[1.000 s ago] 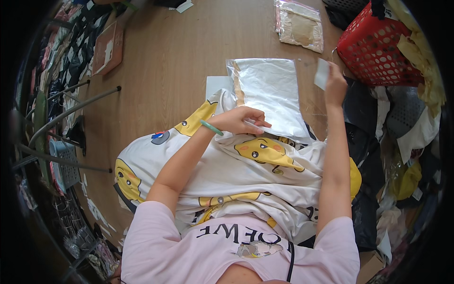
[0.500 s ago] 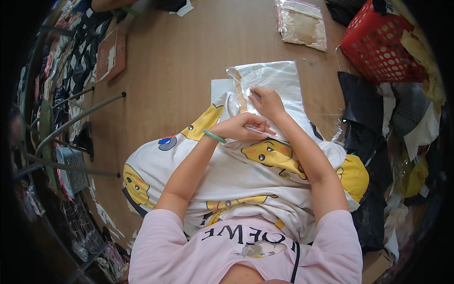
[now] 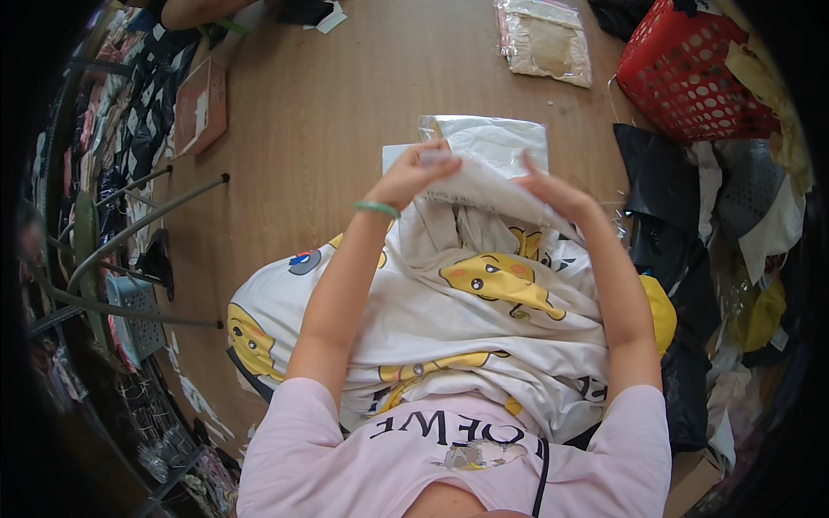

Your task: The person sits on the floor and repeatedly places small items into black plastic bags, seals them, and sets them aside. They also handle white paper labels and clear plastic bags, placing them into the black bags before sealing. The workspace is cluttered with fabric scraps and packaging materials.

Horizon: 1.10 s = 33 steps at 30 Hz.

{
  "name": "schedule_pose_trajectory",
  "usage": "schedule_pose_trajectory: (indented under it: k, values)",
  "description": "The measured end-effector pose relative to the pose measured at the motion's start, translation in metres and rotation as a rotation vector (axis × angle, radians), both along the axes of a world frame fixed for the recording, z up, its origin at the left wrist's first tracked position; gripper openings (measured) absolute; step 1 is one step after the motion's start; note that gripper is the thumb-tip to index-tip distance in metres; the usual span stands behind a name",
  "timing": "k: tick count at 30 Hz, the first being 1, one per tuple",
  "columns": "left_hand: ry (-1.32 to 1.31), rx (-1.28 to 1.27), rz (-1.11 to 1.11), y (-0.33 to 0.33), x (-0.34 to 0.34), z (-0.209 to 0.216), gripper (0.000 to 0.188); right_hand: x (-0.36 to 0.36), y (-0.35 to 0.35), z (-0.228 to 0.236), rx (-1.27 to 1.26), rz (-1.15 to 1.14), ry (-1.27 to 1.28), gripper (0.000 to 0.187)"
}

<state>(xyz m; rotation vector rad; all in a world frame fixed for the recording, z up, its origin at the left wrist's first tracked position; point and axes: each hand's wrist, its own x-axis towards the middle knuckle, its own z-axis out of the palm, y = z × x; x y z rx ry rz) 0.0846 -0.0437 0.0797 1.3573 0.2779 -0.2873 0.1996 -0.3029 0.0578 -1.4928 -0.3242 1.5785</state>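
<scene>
The bag (image 3: 495,145) is left of the basket (image 3: 682,97)

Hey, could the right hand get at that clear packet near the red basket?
Probably, with a stretch: the right hand looks open, and mostly brown floor lies between it and the clear packet.

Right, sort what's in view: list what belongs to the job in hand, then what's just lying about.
In the job:
left hand, gripping the raised end of the clear plastic bag
right hand, open at the bag's right side
folded white fabric, inside the bag

Seemingly just lying about:
red perforated basket
beige clear-wrapped packet
light-blue basket
</scene>
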Motion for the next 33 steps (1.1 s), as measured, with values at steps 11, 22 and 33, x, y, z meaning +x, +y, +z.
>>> schedule_pose_trajectory:
  k: [11,22,33]
  values:
    - [0.103,0.951,0.654,-0.002,0.098,-0.092,0.039,0.029,-0.002,-0.078,-0.088,-0.772,-0.483,0.053]
    - [-0.311,1.686,-0.165,-0.037,0.084,-0.126,0.054,0.032,0.042,-0.116,-0.293,-0.320,-1.700,0.052]
    - [-0.305,1.717,-0.181,-0.036,0.093,-0.128,0.054,0.038,0.048,-0.131,-0.333,-0.311,-1.620,0.057]
